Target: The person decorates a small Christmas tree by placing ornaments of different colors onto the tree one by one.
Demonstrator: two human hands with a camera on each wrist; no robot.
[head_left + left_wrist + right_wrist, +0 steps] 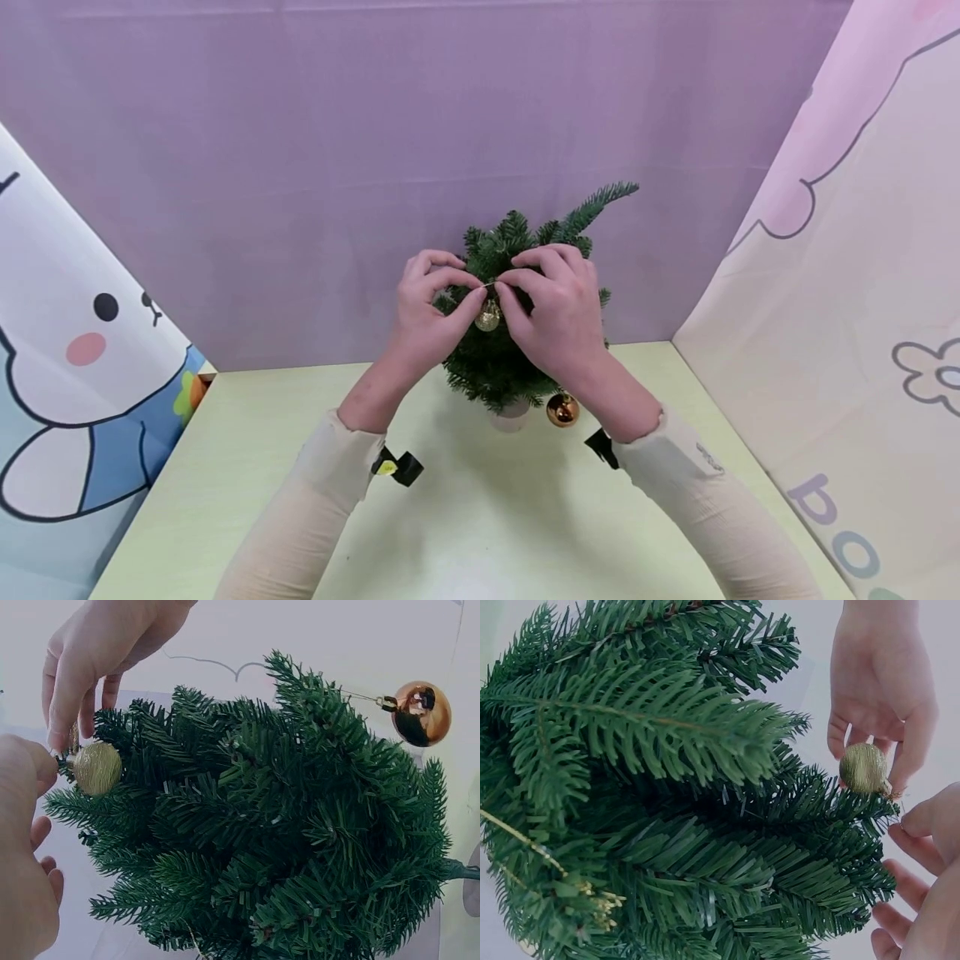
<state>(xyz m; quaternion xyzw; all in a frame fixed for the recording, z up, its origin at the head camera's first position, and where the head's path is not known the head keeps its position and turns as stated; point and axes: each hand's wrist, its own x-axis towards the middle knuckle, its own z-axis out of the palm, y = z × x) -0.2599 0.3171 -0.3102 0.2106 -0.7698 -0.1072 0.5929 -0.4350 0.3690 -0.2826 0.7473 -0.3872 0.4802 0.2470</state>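
Observation:
A small artificial Christmas tree [498, 358] stands on the table. Near its top, a gold bauble [487, 316] with a lined, shiny surface hangs in front of the branches. My left hand [433, 312] pinches one end of the bauble's thin string [489, 284] between thumb and forefinger. From the other side my right hand [557, 312] pinches it too, so a short length stretches between the fingertips. In the right wrist view the gold bauble [864, 767] sits beside the branch tips, between both hands. Lower on the tree hangs a glossy copper bauble [422, 714].
The tree's pale pot [510, 417] rests on the light table [465, 533]. A gold cord [523, 840] and a glittery gold piece [604, 904] show among the branches. Purple cloth [337, 167] hangs behind, with printed cartoon panels [825, 333] at both sides.

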